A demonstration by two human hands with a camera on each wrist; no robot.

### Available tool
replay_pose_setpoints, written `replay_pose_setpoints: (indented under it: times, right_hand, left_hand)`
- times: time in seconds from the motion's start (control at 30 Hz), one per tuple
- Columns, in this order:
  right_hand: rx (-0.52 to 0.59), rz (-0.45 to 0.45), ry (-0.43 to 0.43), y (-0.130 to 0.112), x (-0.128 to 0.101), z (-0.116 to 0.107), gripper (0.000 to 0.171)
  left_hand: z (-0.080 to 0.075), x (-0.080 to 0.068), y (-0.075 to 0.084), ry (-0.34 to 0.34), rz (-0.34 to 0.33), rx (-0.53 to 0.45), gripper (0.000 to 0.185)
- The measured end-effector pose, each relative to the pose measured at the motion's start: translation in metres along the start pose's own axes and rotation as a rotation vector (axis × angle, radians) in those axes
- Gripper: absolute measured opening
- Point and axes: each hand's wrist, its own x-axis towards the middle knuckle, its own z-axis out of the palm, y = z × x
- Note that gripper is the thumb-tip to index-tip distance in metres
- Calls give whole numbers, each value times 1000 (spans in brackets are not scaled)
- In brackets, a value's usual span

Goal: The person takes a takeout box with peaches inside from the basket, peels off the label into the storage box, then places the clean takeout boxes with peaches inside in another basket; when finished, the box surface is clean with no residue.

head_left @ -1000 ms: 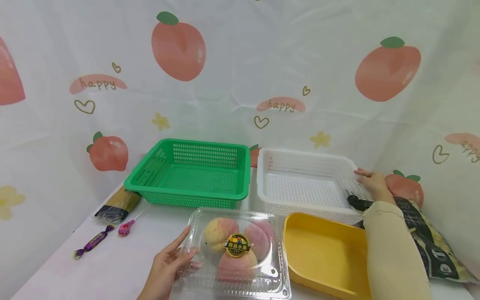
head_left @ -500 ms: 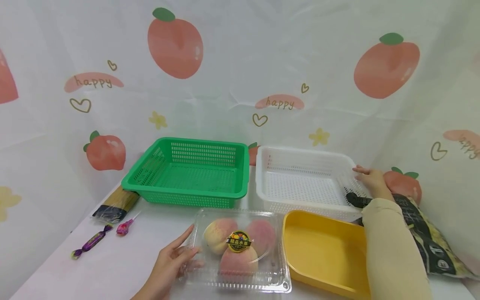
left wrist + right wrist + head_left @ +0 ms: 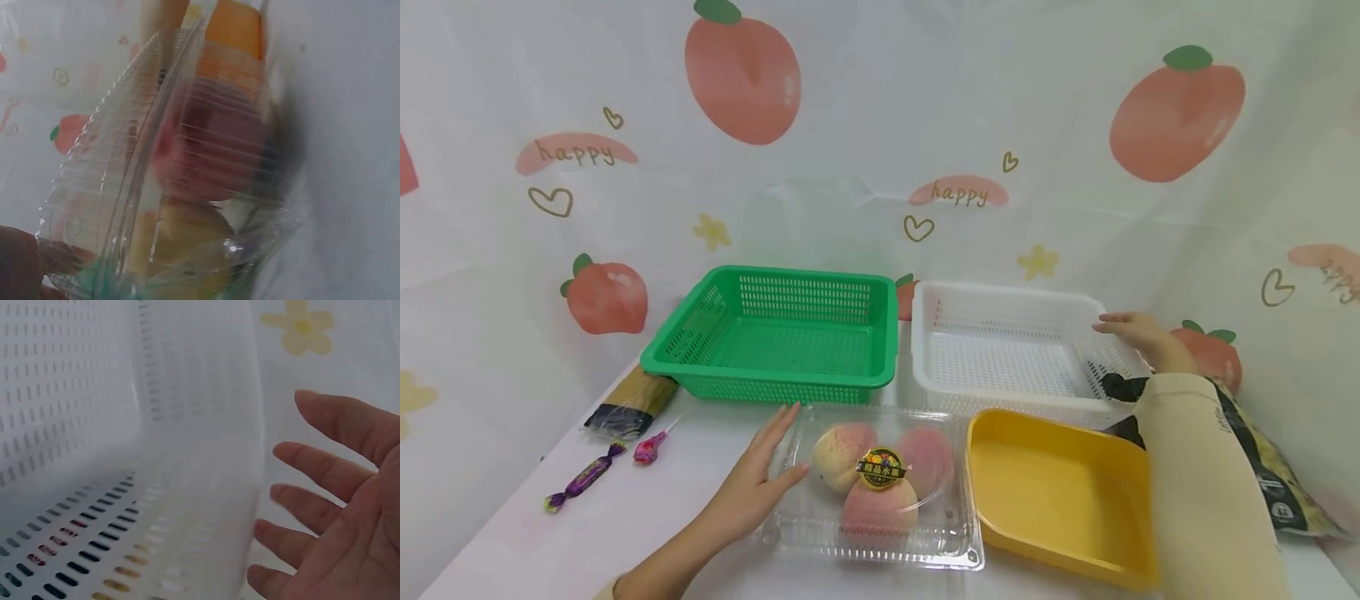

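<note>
A clear plastic clamshell box [image 3: 880, 546] of three peaches [image 3: 880, 507], with a black-and-gold round label [image 3: 882, 468], sits at the front centre. Along its left edge lies my left hand [image 3: 747, 492], fingers extended and thumb over the rim. In the left wrist view the box's ridged side [image 3: 212, 144] fills the middle, and only a blurred part of the hand [image 3: 19, 262] shows. Beside the right rim of the white basket [image 3: 1000, 398] is my right hand [image 3: 1150, 340]. In the right wrist view its fingers [image 3: 325, 469] are spread, holding nothing, apart from the basket wall [image 3: 206, 462].
Left of the white basket stands a green basket [image 3: 775, 382]. A yellow tray [image 3: 1060, 500] is right of the peach box. Black packaging [image 3: 1270, 475] lies partly behind my right sleeve. At the left are a brown packet [image 3: 632, 404], a lollipop [image 3: 647, 450] and a purple wrapped candy [image 3: 583, 477].
My left fingers have straightened from their hold on the box's side. My right hand has come off the white basket's rim and spread. The head view has tilted slightly down.
</note>
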Motion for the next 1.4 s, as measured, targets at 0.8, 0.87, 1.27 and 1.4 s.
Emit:
replay_pose_setpoints:
  times: [0.8,0.87,1.27,1.4]
  right_hand:
    - [-191,-412,-77,-104,-34,72,67]
    - [-203,-473,-89,-115,-40,82,65]
    - [-250,-688,-259,-165,-62,135,57]
    - [-240,-725,-362,-176,-68,150,51]
  left_hand:
    - [16,24,3,-53,45,-18,60]
    - [16,24,2,-51,45,-24,60]
    - [15,28,-1,-54,54,-47,60]
    - [16,28,-2,-61,53,-51,60]
